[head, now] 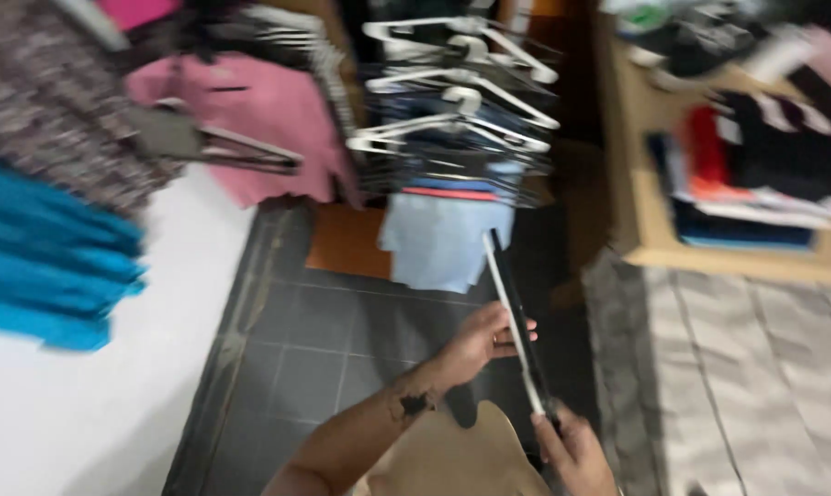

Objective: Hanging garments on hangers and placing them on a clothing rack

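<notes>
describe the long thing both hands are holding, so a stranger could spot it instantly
Start at the clothes rack of white hangers at top centre; below it hangs a pale blue garment. From there a thin flat black-and-white panel slants down, left hand at mid-length, right hand at its bottom. It is the only rigid, straight item among fabrics.

The left hand [482, 342] reaches forward with its bare forearm stretched out from low in the view, a dark mark near the wrist, its fingers curled in a loose grip. The right hand [576, 450] sits lower and nearer the body, fingers closed, thumb up.
</notes>
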